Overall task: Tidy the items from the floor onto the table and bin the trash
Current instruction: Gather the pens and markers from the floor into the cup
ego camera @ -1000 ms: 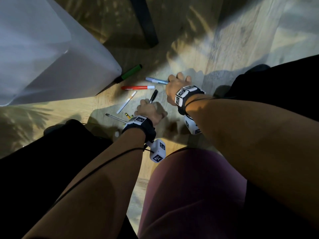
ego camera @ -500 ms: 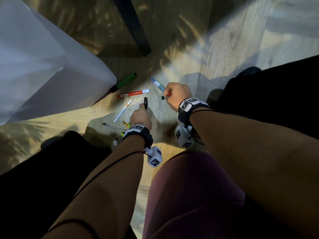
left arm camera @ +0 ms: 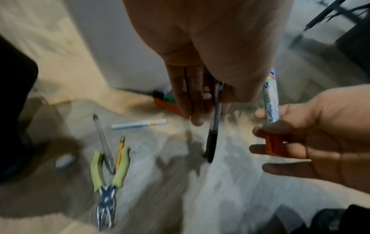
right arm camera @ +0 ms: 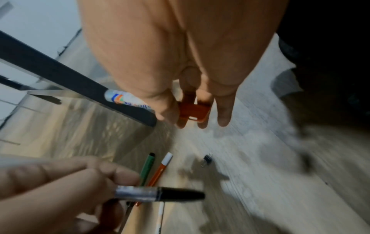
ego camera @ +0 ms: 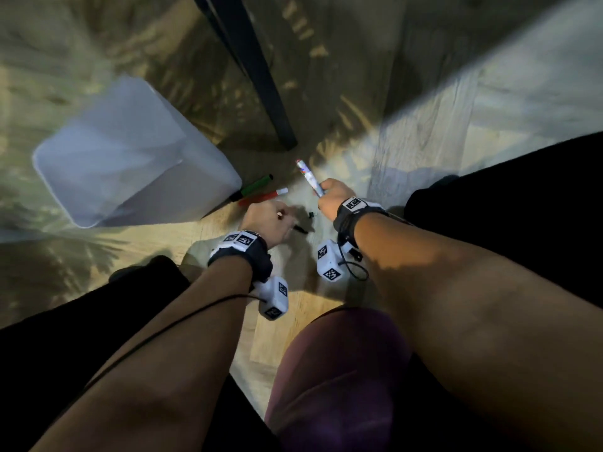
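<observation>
Head view: both hands are low over the wooden floor (ego camera: 424,132) beside a white bin (ego camera: 130,151). The left hand (ego camera: 267,220) curls its fingers round a black-capped pen (right arm camera: 160,194), held off the floor, its long axis running out from the fingers toward the right hand. The right hand (ego camera: 332,197) clamps a white printed marker (ego camera: 308,177) with an orange cap (left arm camera: 275,144), white end pointing away toward the black table leg (ego camera: 257,79). Green marker (ego camera: 257,185) and red marker (ego camera: 264,197) lie side by side against the bin, and green-handled pliers (left arm camera: 108,172) lie on the floor near the left hand.
</observation>
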Tool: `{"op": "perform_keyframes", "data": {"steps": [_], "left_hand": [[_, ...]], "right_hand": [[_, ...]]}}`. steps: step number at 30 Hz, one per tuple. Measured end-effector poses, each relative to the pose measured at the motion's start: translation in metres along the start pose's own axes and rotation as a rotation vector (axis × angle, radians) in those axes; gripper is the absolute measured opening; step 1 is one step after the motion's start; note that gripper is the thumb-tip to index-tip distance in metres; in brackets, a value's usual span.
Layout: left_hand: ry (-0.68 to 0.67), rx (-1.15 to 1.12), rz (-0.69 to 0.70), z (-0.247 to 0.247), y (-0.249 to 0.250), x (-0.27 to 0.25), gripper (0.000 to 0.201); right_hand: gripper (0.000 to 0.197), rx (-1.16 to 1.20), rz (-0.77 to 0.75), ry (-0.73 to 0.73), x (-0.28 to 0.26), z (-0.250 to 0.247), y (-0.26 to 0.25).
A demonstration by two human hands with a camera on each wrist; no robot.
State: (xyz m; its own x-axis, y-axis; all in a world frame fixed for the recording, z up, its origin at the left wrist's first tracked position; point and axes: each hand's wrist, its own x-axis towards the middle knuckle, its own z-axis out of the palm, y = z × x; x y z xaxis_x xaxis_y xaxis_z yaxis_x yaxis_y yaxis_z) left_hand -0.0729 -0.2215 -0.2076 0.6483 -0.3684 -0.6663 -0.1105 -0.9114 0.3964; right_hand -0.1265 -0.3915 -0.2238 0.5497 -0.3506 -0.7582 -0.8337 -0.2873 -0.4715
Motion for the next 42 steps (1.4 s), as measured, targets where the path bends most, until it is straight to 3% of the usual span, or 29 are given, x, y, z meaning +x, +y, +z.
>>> {"op": "perform_keyframes", "data": {"steps": [7, 11, 18, 23, 26, 29, 32, 34, 35, 38, 42], "left_hand": [[0.158, 0.083, 0.077, -0.117, 0.051, -0.079, 0.022], [0.279, 0.050, 0.158, -0.176, 0.064, -0.142, 0.021], [0.534, -0.111, 0.340, -0.251, 0.067, -0.278, 0.006], [0.702, 0.021, 0.423, -0.293, 0.079, -0.362, 0.020], [0.795, 0.026, 0.489, -0.321, 0.098, -0.407, 0.023], [0.957, 0.036, 0.543, -0.358, 0.119, -0.444, 0.023], [1.151, 0.017, 0.553, -0.415, 0.141, -0.464, 0.021], [1.230, -0.035, 0.526, -0.458, 0.156, -0.467, 0.024], [1.252, -0.056, 0.506, -0.480, 0.163, -0.465, 0.025], [1.298, -0.036, 0.408, -0.534, 0.179, -0.448, 0.019], [1.236, -0.005, 0.268, -0.561, 0.190, -0.412, 0.019]], "right_hand": [[0.012, -0.097, -0.232, -0.038, -0.070, -0.041, -0.054], [0.022, -0.154, -0.437, -0.071, -0.115, -0.063, -0.097], [0.024, -0.208, -0.756, -0.020, -0.246, -0.102, -0.165], [0.006, -0.232, -1.001, -0.027, -0.347, -0.138, -0.211], [0.019, -0.166, -1.136, -0.079, -0.397, -0.160, -0.239], [0.026, -0.091, -1.287, 0.021, -0.432, -0.175, -0.263], [0.021, -0.015, -1.386, 0.160, -0.454, -0.188, -0.285], [0.003, 0.030, -1.393, 0.178, -0.468, -0.196, -0.296], [0.006, 0.045, -1.398, 0.185, -0.474, -0.200, -0.300], [0.013, 0.033, -1.429, 0.231, -0.487, -0.209, -0.310], [0.011, 0.030, -1.432, 0.221, -0.496, -0.218, -0.314]]}}
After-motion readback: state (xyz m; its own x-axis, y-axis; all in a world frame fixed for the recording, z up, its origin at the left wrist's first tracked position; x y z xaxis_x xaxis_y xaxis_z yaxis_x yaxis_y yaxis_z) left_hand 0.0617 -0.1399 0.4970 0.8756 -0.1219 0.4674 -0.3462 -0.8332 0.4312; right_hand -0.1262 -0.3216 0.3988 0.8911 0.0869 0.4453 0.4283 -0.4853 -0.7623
